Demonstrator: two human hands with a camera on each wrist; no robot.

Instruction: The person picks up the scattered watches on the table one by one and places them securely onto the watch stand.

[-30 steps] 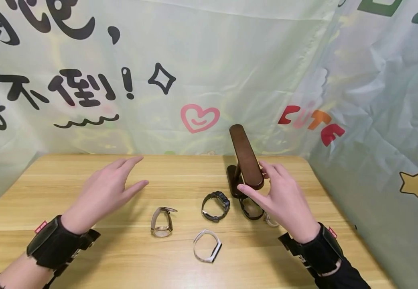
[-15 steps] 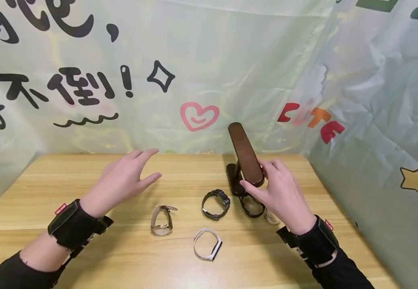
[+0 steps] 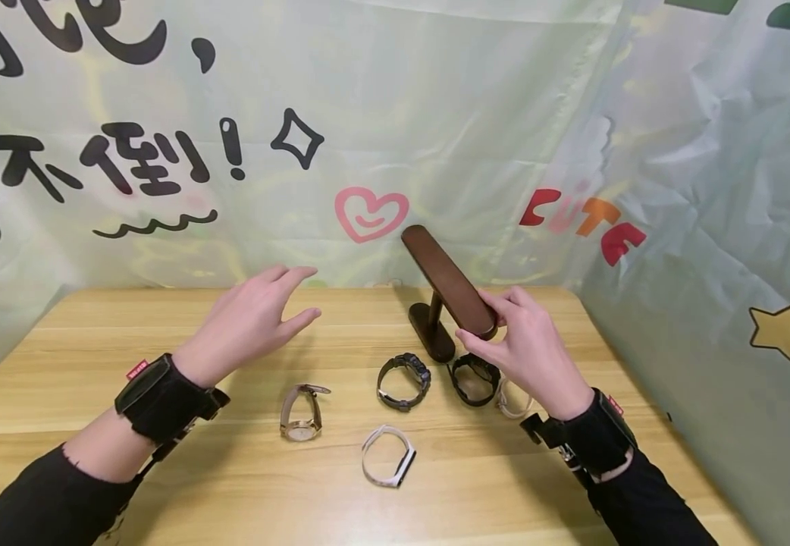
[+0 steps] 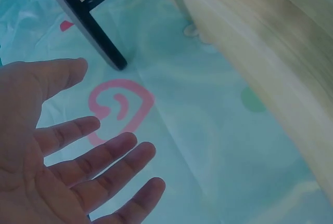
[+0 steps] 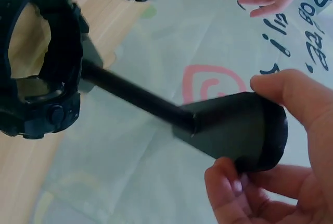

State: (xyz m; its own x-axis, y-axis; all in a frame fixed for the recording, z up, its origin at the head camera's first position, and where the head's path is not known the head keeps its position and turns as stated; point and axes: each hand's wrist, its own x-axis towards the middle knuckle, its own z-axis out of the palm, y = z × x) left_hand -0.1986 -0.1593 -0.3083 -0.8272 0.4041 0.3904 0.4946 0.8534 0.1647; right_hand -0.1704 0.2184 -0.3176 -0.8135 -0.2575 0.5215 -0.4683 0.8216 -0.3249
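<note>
My right hand pinches the near end of a dark brown T-shaped watch stand between thumb and fingers. Its padded top bar slants back and leftward above a post and a narrow foot. The right wrist view shows the grip on the bar's end. My left hand hovers over the table left of the stand, fingers spread and holding nothing. Below the stand lie a black sports watch and another black watch. A pale-strapped watch beside them is partly hidden by my right hand.
A brown-strapped wristwatch lies below my left hand. Nearer the front is a white fitness band. The wooden table meets a printed cloth backdrop behind and on the right.
My right hand has closed on the bar's near end. The stand has turned, its far end swinging left. My left hand has moved rightward and a little farther back.
</note>
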